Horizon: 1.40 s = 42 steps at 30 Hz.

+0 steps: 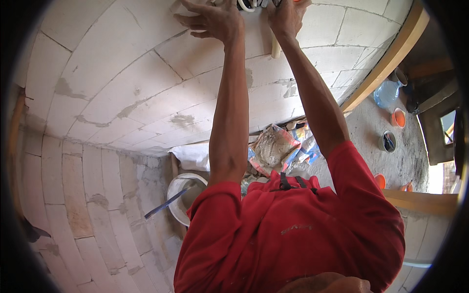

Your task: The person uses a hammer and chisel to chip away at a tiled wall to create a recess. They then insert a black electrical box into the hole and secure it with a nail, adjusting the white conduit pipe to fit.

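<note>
Both my arms reach up to the pale block wall (pixel 195 102) at the top of the head view. My left hand (pixel 217 22) has its visible fingers spread apart against the wall; its upper part is cut off by the frame. Between my hands a white cable loop (pixel 247 7) and some dark and grey pieces show at the edge. My right hand (pixel 287 18) is curled beside them, closed around something hidden, with a bit of orange at its fingertips. Just below it a short cream tube (pixel 276 47) stands out; whether my hand touches it I cannot tell.
Below sits a white bucket (pixel 177 207) with a dark blue strip (pixel 168 202) across its rim. An opened bag of grey powder (pixel 274 149) lies at the wall's foot. A wooden beam (pixel 388 53) borders the right; beyond it stand a blue water jug (pixel 387 94) and an orange bucket (pixel 398 118).
</note>
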Motion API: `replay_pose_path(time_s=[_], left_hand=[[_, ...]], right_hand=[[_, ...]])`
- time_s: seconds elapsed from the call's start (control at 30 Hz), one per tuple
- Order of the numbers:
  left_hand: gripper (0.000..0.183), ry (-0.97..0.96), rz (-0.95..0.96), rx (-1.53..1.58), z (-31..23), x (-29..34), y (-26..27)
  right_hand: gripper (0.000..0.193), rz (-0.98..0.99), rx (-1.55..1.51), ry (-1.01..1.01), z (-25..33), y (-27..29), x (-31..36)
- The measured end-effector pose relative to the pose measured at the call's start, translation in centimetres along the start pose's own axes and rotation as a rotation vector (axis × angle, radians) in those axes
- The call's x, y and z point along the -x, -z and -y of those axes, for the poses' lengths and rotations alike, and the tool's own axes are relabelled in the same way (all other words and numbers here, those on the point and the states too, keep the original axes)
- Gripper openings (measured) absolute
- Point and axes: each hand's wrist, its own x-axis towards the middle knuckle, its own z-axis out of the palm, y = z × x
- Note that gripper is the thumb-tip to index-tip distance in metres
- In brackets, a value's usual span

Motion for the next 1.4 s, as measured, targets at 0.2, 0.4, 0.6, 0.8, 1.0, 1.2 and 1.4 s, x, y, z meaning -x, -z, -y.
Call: replay_pose_path(time_s=[0.2, 0.4, 0.6, 0.8, 1.0, 1.2, 1.4], left_hand=[[0.127, -0.005, -0.009, -0.068, 0.4, -0.3, 0.3], [0.136, -0.007, -0.010, -0.118, 1.6, -0.9, 0.1], [0.140, 0.009, -0.017, -0.150, 1.7, -0.9, 0.1], [0.137, -0.045, -0.030, -0.156, 3.1, -0.9, -0.3], [0.131, -0.025, -0.012, -0.131, 2.9, -0.6, 0.0], [0.127, -0.096, -0.033, -0.149, 1.9, -0.2, -1.5], [0.119, -0.164, -0.044, -0.145, 4.2, -0.3, -0.1]], right_hand=[[0.053, 0.004, 0.005, -0.017, 0.7, 0.4, 0.1], [0.056, -0.018, 0.000, -0.004, -0.3, 0.0, -0.1], [0.061, 0.033, 0.038, -0.038, -0.2, -0.1, 0.3], [0.063, 0.038, 0.032, -0.036, -0.3, -0.2, 0.4], [0.063, 0.076, 0.028, -0.046, 0.2, -0.1, 0.5], [0.065, 0.102, -0.067, 0.238, -6.5, 0.6, -1.8], [0.033, 0.209, -0.257, -0.046, -7.2, 9.2, 5.0]])
